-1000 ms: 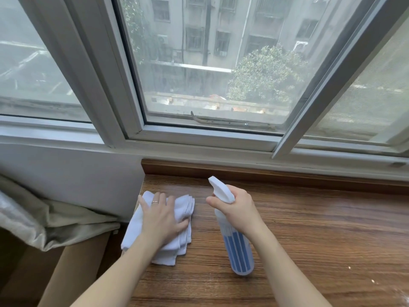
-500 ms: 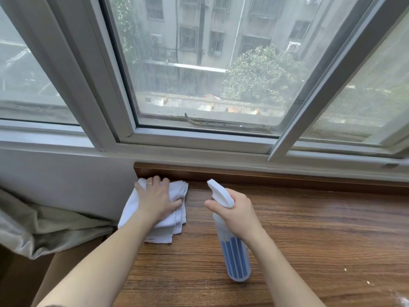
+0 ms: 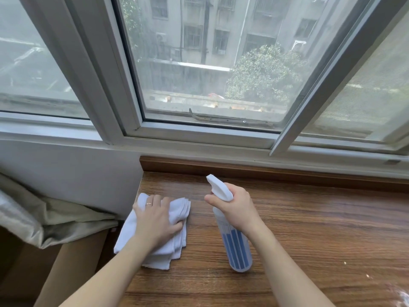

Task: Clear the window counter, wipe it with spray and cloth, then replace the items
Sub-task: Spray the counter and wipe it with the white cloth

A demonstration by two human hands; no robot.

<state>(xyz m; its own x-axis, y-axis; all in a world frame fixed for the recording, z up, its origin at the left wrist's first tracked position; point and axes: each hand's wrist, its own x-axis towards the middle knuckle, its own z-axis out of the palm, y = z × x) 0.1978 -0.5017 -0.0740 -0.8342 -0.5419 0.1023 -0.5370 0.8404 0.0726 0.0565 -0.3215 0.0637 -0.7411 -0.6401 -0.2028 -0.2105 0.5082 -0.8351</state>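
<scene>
Looking down from my head camera, my left hand [image 3: 157, 220] lies flat on the folded white cloth [image 3: 177, 244], fingers spread and fairly straight, pressing it onto the wooden window counter [image 3: 309, 229] at its left end, close to the edge where the counter meets the white wall [image 3: 73, 173]. A ring [image 3: 148, 204] sits on one finger of that hand. Part of the cloth hangs out past the counter's left edge. My right hand [image 3: 236, 209] is wrapped around the neck of the spray bottle [image 3: 238, 251], fingers curled on it just below the white nozzle head, which points away from me toward the window [image 3: 210, 63]. The bottle is clear with blue stripes low on its body, and it is just to the right of the cloth, apart from it. I cannot tell whether its base touches the wood. A crumpled grey-green fabric [image 3: 44, 220] lies below the counter to the left.
</scene>
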